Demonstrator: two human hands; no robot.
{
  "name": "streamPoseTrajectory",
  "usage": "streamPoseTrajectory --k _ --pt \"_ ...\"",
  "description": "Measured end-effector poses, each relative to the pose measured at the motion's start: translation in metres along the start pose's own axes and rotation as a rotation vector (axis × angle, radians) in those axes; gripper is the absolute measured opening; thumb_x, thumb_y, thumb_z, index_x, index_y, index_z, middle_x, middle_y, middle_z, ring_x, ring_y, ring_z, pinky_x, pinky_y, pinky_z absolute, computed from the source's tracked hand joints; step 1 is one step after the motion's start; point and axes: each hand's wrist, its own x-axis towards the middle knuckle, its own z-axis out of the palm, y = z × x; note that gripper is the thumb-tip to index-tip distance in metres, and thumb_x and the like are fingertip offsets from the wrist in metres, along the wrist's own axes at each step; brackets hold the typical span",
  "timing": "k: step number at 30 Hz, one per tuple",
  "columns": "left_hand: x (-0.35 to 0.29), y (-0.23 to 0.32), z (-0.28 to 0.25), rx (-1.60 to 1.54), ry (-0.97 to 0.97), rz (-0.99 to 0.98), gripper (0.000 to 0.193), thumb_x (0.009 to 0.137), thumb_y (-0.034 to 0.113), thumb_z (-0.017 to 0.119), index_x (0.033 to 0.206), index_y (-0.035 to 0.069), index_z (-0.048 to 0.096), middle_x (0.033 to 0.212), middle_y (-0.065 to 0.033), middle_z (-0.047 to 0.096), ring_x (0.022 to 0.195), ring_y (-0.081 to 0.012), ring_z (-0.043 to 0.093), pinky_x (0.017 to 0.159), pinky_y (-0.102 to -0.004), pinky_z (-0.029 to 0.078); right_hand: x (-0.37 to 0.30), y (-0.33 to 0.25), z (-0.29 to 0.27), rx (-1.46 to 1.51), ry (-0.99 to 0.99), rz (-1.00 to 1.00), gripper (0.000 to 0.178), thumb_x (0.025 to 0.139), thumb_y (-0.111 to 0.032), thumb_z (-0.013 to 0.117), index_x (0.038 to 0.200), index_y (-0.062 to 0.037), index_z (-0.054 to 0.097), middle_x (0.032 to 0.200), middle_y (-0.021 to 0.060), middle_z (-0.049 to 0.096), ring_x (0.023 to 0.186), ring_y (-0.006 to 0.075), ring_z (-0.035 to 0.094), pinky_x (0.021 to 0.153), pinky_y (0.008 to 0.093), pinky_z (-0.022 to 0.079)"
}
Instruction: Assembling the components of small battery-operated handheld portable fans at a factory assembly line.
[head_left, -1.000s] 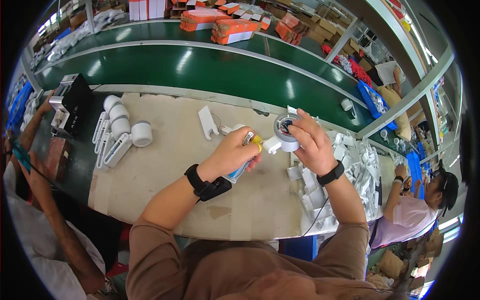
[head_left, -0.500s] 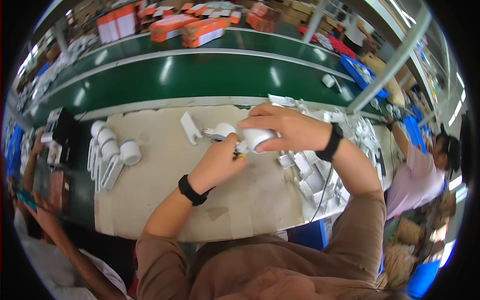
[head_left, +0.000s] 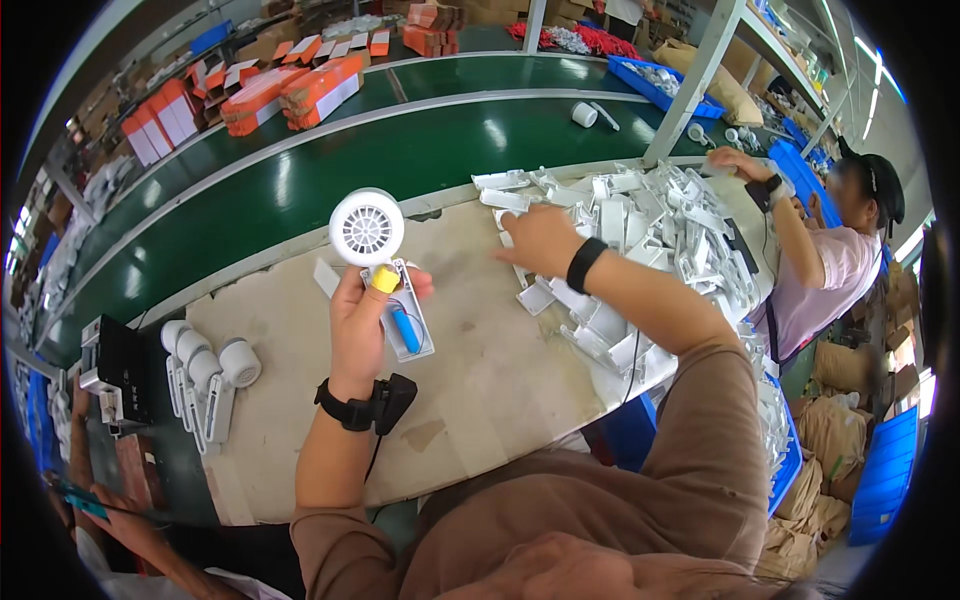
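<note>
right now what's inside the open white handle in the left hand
Inside the open white handle lies a blue cylinder, with what looks like a thin wire above it. The left hand's thumb, with its yellow wrap, covers part of the upper end; anything beneath is hidden.

White fan [head_left: 367,227], radially slotted; blue cylinder [head_left: 405,330]; green belt [head_left: 450,150]; orange-and-white boxes [head_left: 322,92].
</note>
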Motion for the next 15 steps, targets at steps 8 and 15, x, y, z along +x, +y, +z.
streamPoseTrajectory --k 8,15 --pt "0.000 -0.002 -0.011 0.028 0.062 -0.056 0.026 0.092 0.021 0.051 0.109 0.001 0.051 0.097 -0.0146 0.065 0.076 -0.0154 0.062 0.067 -0.0265 0.050 0.003 -0.012 0.007 0.093 -0.170 0.101 0.068 0.072 -0.025 0.063 0.129 -0.0048 0.032 0.085 0.0199 0.063 0.077 0.0345 0.063 0.065 0.0434 0.050" --pt "0.010 0.005 -0.022 0.071 0.134 -0.135 0.030 0.091 0.020 0.053 0.114 0.002 0.052 0.103 -0.0122 0.063 0.083 -0.0154 0.063 0.063 -0.0256 0.054 -0.020 -0.028 0.009 0.240 0.064 -0.724 0.041 0.076 -0.003 0.051 0.115 -0.0144 0.053 0.123 0.0109 0.050 0.106 0.0310 0.053 0.083 0.0387 0.049"
